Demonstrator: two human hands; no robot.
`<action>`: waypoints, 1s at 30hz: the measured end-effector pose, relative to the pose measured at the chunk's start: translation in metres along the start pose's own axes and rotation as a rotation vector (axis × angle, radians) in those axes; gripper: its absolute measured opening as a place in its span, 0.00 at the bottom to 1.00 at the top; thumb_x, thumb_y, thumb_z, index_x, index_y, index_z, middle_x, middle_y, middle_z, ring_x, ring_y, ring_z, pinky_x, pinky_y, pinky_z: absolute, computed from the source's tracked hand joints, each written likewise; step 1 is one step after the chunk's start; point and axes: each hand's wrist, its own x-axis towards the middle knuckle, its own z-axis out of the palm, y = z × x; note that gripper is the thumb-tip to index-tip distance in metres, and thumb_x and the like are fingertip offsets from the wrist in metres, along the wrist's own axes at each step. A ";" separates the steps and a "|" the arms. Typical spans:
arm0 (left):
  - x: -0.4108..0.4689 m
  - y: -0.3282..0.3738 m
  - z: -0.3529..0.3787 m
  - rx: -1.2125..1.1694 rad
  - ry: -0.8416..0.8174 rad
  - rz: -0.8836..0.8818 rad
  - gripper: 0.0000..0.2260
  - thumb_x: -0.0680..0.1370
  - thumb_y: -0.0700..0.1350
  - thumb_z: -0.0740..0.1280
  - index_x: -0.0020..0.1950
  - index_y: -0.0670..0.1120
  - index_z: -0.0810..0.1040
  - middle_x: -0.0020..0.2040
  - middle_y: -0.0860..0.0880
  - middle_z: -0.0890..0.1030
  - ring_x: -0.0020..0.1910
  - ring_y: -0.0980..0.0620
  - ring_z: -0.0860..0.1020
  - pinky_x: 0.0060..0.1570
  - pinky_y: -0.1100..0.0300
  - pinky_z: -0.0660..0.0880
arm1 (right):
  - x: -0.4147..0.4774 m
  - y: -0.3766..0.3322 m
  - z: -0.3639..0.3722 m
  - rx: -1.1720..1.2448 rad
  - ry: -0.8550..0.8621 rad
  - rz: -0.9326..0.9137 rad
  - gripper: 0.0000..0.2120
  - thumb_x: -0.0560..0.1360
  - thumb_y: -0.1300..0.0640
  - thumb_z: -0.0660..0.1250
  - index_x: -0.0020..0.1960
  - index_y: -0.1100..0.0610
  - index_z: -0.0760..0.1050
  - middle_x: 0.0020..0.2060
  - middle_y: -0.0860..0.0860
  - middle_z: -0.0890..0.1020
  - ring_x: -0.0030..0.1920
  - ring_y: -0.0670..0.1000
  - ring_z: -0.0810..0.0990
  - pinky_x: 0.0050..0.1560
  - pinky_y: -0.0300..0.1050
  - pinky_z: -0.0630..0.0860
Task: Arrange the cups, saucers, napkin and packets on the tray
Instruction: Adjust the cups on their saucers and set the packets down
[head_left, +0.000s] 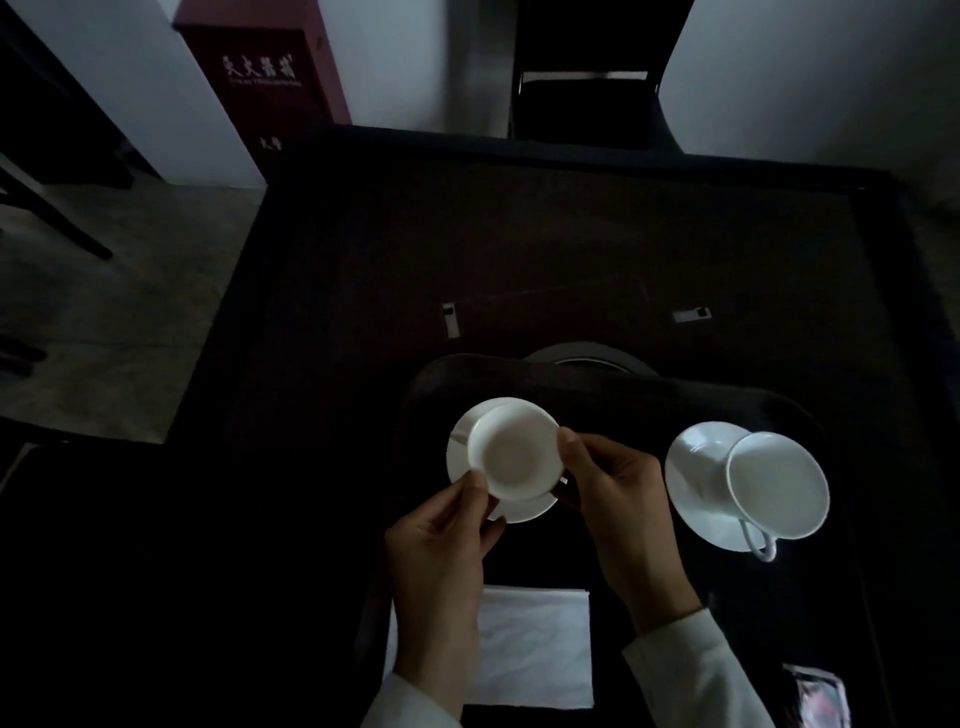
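A dark tray (623, 387) lies on the black table. On its left stands a white cup (511, 452) on a white saucer (524, 512). My left hand (441, 540) pinches the cup's near-left rim, and my right hand (613, 499) holds its right side, where the handle is hidden. At the tray's right a second white cup (774, 483) rests on its own saucer (691, 467), handle toward me. A folded white napkin (535, 649) lies at the tray's near edge between my forearms. A packet (821, 696) shows at the bottom right.
A round dark disc (587, 356) sits just beyond the tray's far rim. Two small white tags (451, 319) (691, 314) lie on the table (519, 234) further back. A black chair (587, 78) stands behind the table, a dark red box (265, 73) at the back left.
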 end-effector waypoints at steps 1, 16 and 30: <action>0.001 0.001 -0.001 0.012 -0.008 -0.001 0.08 0.79 0.44 0.70 0.44 0.52 0.89 0.48 0.47 0.89 0.51 0.51 0.87 0.47 0.58 0.83 | -0.001 0.001 0.000 0.005 0.006 0.002 0.09 0.80 0.53 0.68 0.53 0.55 0.86 0.47 0.52 0.89 0.51 0.53 0.88 0.55 0.58 0.84; 0.025 0.021 -0.010 0.075 -0.076 -0.061 0.06 0.78 0.41 0.71 0.45 0.47 0.88 0.44 0.45 0.89 0.48 0.50 0.87 0.42 0.61 0.83 | -0.025 0.003 0.005 0.107 0.050 0.004 0.09 0.80 0.60 0.68 0.58 0.56 0.84 0.50 0.50 0.89 0.52 0.50 0.88 0.51 0.47 0.84; 0.037 0.028 -0.011 0.146 -0.112 -0.061 0.04 0.77 0.42 0.72 0.48 0.45 0.87 0.44 0.47 0.89 0.47 0.51 0.87 0.42 0.62 0.83 | -0.032 0.007 0.016 0.159 0.166 0.009 0.07 0.80 0.61 0.69 0.52 0.55 0.86 0.45 0.50 0.89 0.49 0.49 0.88 0.46 0.40 0.84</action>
